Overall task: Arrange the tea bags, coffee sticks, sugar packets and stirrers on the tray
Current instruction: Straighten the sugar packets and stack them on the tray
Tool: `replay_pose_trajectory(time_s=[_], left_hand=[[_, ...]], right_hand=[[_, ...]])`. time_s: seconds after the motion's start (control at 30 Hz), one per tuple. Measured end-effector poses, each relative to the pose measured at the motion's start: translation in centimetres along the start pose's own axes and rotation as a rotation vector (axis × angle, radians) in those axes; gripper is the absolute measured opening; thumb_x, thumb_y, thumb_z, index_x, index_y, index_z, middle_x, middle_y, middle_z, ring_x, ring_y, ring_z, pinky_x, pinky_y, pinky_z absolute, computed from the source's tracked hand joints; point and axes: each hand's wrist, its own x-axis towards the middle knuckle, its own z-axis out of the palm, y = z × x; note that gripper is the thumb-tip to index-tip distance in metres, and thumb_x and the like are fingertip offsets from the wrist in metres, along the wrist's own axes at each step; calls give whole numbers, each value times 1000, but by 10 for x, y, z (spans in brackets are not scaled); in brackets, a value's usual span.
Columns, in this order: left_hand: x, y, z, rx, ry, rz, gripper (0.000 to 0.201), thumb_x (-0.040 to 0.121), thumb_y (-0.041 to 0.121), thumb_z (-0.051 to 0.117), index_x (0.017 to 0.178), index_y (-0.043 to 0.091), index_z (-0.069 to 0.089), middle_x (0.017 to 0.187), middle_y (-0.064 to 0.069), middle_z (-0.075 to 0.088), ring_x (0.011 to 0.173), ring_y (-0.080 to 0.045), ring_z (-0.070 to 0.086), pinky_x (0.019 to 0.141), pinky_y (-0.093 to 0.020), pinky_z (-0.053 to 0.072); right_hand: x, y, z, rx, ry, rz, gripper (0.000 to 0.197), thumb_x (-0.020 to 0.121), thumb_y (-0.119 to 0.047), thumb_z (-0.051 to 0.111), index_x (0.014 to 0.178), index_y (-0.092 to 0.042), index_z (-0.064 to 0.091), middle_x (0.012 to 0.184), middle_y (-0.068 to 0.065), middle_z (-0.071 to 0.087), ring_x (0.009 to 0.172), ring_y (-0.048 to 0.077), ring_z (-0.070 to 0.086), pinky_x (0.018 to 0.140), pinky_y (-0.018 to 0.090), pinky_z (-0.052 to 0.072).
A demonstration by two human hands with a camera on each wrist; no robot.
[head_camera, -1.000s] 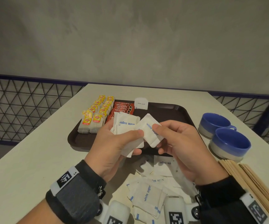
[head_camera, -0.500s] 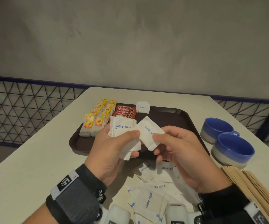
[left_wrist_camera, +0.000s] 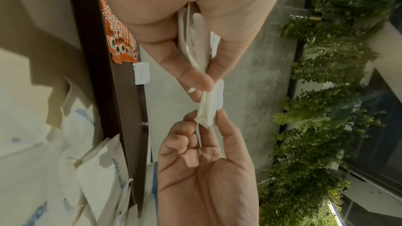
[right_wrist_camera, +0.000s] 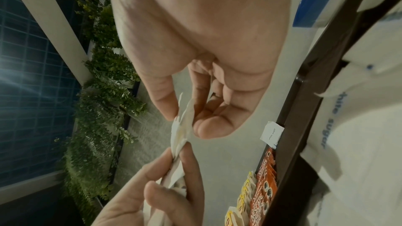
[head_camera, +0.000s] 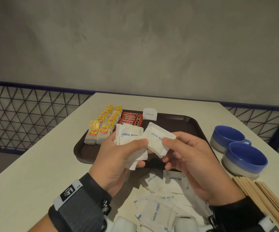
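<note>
My left hand (head_camera: 132, 148) grips a small stack of white sugar packets (head_camera: 128, 133) above the near edge of the dark brown tray (head_camera: 177, 124). My right hand (head_camera: 167, 148) pinches one more sugar packet (head_camera: 157, 139) and holds its edge against the stack. On the tray lie two rows of yellow-tagged tea bags (head_camera: 104, 126), red coffee sticks (head_camera: 131, 118) and a single sugar packet (head_camera: 150, 114) at the far rim. Loose sugar packets (head_camera: 157, 210) lie on the table under my wrists. Wooden stirrers (head_camera: 267, 203) are piled at the right.
Two blue cups (head_camera: 237, 148) stand right of the tray. The cream table (head_camera: 35, 173) ends at a wire-mesh railing (head_camera: 26, 111) on the left and far right. A grey wall rises behind it.
The right hand has brought its packet closer, so that it overlaps the stack in my left hand. Both hands sit slightly higher in the picture as the view shifted.
</note>
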Motion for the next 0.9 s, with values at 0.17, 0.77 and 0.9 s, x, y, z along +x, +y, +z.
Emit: replay_pose_trajectory(time_s=[0.17, 0.77, 0.9], left_hand=[[-3, 3, 3, -56, -18, -44, 37, 82, 10, 76, 117, 17, 66, 106, -10, 78, 92, -27, 76, 46, -24, 51], [24, 12, -24, -298, 100, -224, 14, 98, 17, 62, 112, 19, 63, 94, -14, 79, 86, -30, 78, 49, -26, 58], [21, 9, -28, -273, 92, -205, 15, 98, 16, 61, 113, 17, 64, 93, -13, 79, 83, -30, 78, 49, -27, 58]], right_hand=[[1, 2, 0, 23, 21, 6, 13, 94, -8, 65, 98, -2, 76, 84, 17, 72, 67, 22, 61, 59, 32, 53], [131, -81, 4, -515, 72, 75, 11, 90, 0, 68, 98, -5, 62, 83, 13, 61, 68, 22, 61, 54, 30, 49], [191, -62, -2, -877, 68, 184, 17, 92, 4, 67, 109, 3, 64, 100, 25, 65, 76, 29, 64, 59, 34, 54]])
